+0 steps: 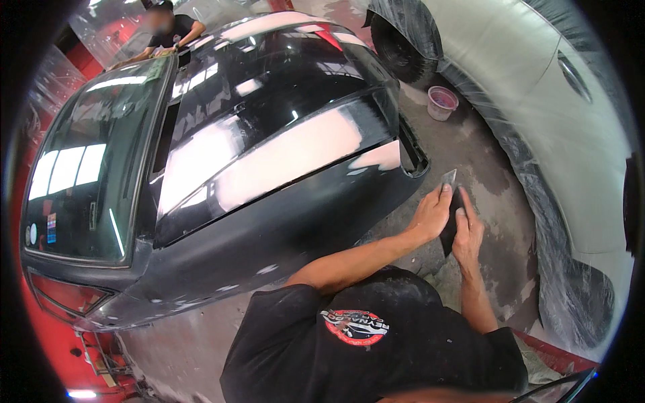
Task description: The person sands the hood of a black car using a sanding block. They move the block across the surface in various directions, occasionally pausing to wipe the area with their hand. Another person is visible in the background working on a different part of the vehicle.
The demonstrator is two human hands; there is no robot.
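In front of my chest, a dark, thin sheet that looks like sandpaper (448,235) is held between both hands, with a paler grey corner sticking up at the top. My left hand (431,211) grips its left side, thumb upward and fingers closed. My right hand (468,228) is closed on the right side, thumb pressed to the sheet and a finger stretched along its edge. Just beyond my hands to the left is the front corner of a black car (316,225). Its hood carries broad pale pink patches (289,158), and an open headlamp recess (414,153) shows at the corner.
A pink bucket (442,111) stands on the wet-looking grey floor (487,168). To the right, a light-coloured car (510,60) is draped in clear plastic sheeting (517,154). Another person (176,30) leans over the black car's far side, near its windshield (94,161).
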